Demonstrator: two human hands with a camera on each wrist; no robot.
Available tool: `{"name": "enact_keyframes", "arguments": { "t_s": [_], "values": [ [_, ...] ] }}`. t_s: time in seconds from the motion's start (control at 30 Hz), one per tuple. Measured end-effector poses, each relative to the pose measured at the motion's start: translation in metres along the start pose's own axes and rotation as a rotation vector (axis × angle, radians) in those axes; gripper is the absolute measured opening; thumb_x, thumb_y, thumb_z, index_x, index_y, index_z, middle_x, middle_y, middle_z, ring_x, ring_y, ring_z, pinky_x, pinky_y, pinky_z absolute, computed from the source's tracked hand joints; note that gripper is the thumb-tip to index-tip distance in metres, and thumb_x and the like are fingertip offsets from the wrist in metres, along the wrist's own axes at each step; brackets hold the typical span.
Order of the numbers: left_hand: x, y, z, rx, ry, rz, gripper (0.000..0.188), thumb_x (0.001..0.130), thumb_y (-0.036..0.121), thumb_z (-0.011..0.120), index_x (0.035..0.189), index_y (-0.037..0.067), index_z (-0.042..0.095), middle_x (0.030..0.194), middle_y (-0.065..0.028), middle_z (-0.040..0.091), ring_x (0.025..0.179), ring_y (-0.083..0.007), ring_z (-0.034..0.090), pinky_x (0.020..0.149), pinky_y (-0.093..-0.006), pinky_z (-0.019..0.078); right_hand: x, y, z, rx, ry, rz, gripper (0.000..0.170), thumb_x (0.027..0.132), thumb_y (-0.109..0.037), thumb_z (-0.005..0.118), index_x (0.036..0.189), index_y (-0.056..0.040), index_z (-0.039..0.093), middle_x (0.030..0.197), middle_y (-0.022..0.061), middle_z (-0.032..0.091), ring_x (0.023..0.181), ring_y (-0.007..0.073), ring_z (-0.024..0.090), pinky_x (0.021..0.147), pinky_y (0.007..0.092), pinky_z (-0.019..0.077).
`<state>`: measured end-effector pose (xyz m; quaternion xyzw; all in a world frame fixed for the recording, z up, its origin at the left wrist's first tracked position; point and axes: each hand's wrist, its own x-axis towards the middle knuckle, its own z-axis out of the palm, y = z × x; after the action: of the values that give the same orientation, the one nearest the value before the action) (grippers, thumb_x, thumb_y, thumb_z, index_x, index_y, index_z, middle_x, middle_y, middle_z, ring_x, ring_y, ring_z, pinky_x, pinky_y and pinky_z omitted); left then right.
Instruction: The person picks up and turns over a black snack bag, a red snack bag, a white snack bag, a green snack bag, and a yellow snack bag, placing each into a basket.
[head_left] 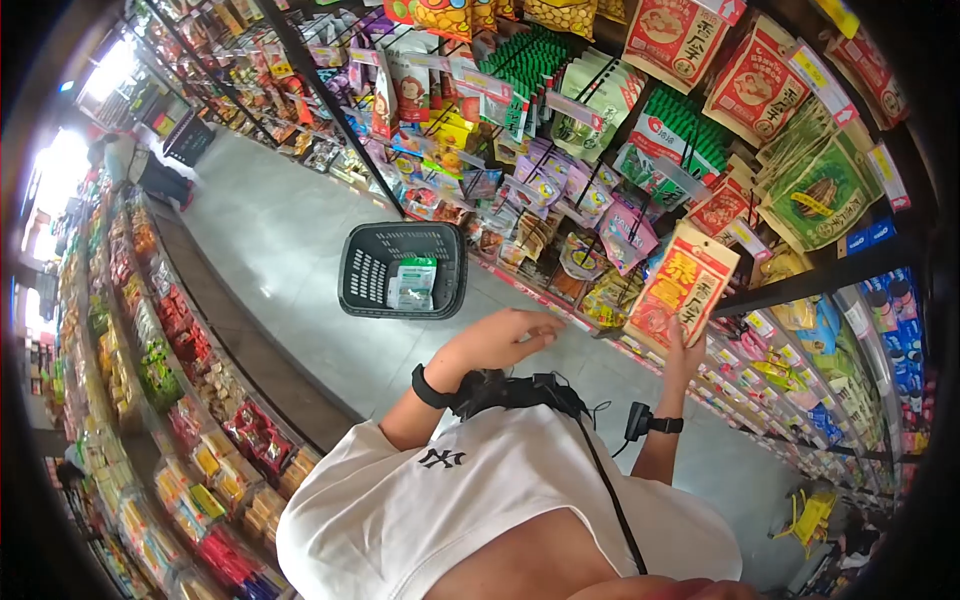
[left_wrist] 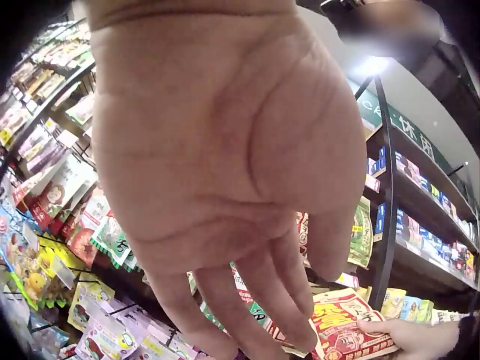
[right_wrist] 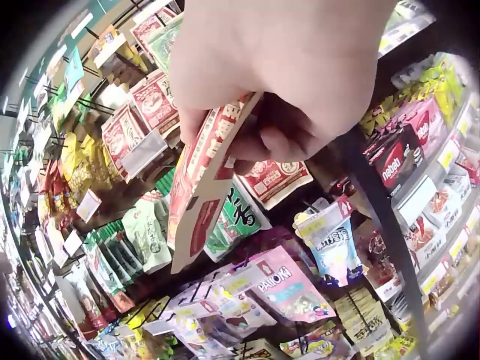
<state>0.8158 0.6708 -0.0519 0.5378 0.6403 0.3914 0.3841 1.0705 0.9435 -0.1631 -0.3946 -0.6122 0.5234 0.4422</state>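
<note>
At three o'clock in the head view, the right hand (head_left: pixel 683 362) pinches a red-and-tan snack packet (head_left: pixel 682 283) by its lower edge, likely light, stiffish, well gripped there; the left hand (head_left: pixel 503 340) is relaxed, empty.

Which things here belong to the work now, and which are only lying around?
Seemingly in the job:
red packet in the right hand
black basket
green-white packet inside it

Seemingly just around:
hanging pink packet
distant dark basket
</note>
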Motion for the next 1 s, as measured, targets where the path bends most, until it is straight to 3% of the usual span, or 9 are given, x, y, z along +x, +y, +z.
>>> {"name": "enact_keyframes", "arguments": {
  "t_s": [0.17,0.27,0.47,0.5,0.6,0.63,0.73,0.9,1.0],
  "values": [
    [-0.006,0.014,0.049,0.026,0.074,-0.103,0.049,0.104,0.030,0.060,0.144,0.003,0.053,0.125,-0.0175,0.071,0.107,-0.0350,0.072,0.093,-0.0416,0.0540,-0.035,-0.038,0.013,-0.184,-0.270,-0.097,0.051,0.087,-0.025,0.084,0.125,-0.0003,0.060,0.114,0.0132,0.072,0.103,0.0201,0.070,0.089,0.0357,0.0546],
    [0.002,0.032,0.096,0.081,0.144,-0.205,0.068,0.101,0.036,0.066,0.153,0.003,0.037,0.138,-0.0238,0.063,0.111,-0.0354,0.070,0.093,-0.0411,0.0548,-0.065,-0.056,0.012,-0.311,-0.484,-0.172,0.047,0.084,-0.023,0.084,0.119,-0.0032,0.061,0.108,0.0156,0.070,0.098,0.0284,0.071,0.086,0.0398,0.0545],
    [-0.016,0.040,0.170,-0.224,0.318,-0.101,0.078,0.100,0.039,0.069,0.156,0.004,0.028,0.128,-0.0211,0.066,0.116,-0.0242,0.067,0.088,-0.0355,0.0558,-0.097,-0.116,-0.009,-0.327,-0.797,-0.414,0.044,0.080,-0.018,0.081,0.118,-0.0058,0.062,0.108,0.0144,0.062,0.093,0.0364,0.066,0.080,0.0421,0.0544],
    [-0.022,0.046,0.177,-0.366,0.391,-0.097,0.065,0.101,0.033,0.069,0.150,0.003,0.039,0.117,-0.0115,0.068,0.109,-0.0181,0.066,0.085,-0.0351,0.0551,-0.101,-0.128,-0.011,-0.324,-0.825,-0.433,0.042,0.081,-0.015,0.079,0.118,-0.0045,0.062,0.111,0.0129,0.062,0.095,0.0354,0.066,0.081,0.0417,0.0549],
    [-0.038,0.049,0.174,-0.417,0.438,-0.138,0.073,0.097,0.039,0.074,0.148,0.002,0.039,0.111,-0.0099,0.068,0.098,-0.0154,0.065,0.083,-0.0319,0.0547,-0.113,-0.164,-0.013,-0.139,-0.974,-0.440,0.041,0.082,-0.014,0.080,0.118,-0.0028,0.063,0.113,0.0117,0.062,0.091,0.0311,0.067,0.079,0.0384,0.0555],
    [-0.045,0.063,0.173,-0.446,0.516,-0.148,0.061,0.098,0.032,0.073,0.143,0.001,0.046,0.105,-0.0067,0.067,0.096,-0.0135,0.065,0.082,-0.0324,0.0548,-0.117,-0.169,-0.012,-0.113,-1.063,-0.366,0.038,0.084,-0.013,0.079,0.117,-0.0012,0.064,0.108,0.0102,0.064,0.086,0.0241,0.068,0.077,0.0335,0.0552],
    [-0.077,0.078,0.160,-0.390,0.463,-0.218,0.055,0.097,0.023,0.071,0.142,0.001,0.048,0.106,-0.0072,0.068,0.094,-0.0119,0.064,0.083,-0.0312,0.0542,-0.126,-0.166,0.002,-0.012,-1.200,-0.355,0.034,0.086,-0.010,0.077,0.118,-0.0012,0.067,0.101,0.0091,0.066,0.082,0.0185,0.067,0.074,0.0300,0.0540],
    [-0.145,0.083,0.141,-0.362,0.626,-0.060,0.064,0.088,0.013,0.063,0.148,0.000,0.046,0.121,-0.0106,0.067,0.106,-0.0160,0.064,0.095,-0.0343,0.0526,-0.175,-0.176,0.036,0.120,-1.131,-0.434,0.017,0.090,-0.006,0.072,0.106,-0.0005,0.070,0.103,0.0059,0.069,0.083,0.0133,0.064,0.069,0.0259,0.0501],
    [-0.203,0.068,0.134,-0.378,0.702,0.023,0.068,0.085,0.009,0.059,0.150,-0.002,0.042,0.132,-0.0099,0.062,0.117,-0.0161,0.059,0.103,-0.0346,0.0484,-0.208,-0.167,0.065,0.203,-0.719,-0.618,0.025,0.092,-0.004,0.068,0.116,-0.0005,0.069,0.114,0.0095,0.067,0.091,0.0156,0.062,0.077,0.0268,0.0491]
  ]
}}
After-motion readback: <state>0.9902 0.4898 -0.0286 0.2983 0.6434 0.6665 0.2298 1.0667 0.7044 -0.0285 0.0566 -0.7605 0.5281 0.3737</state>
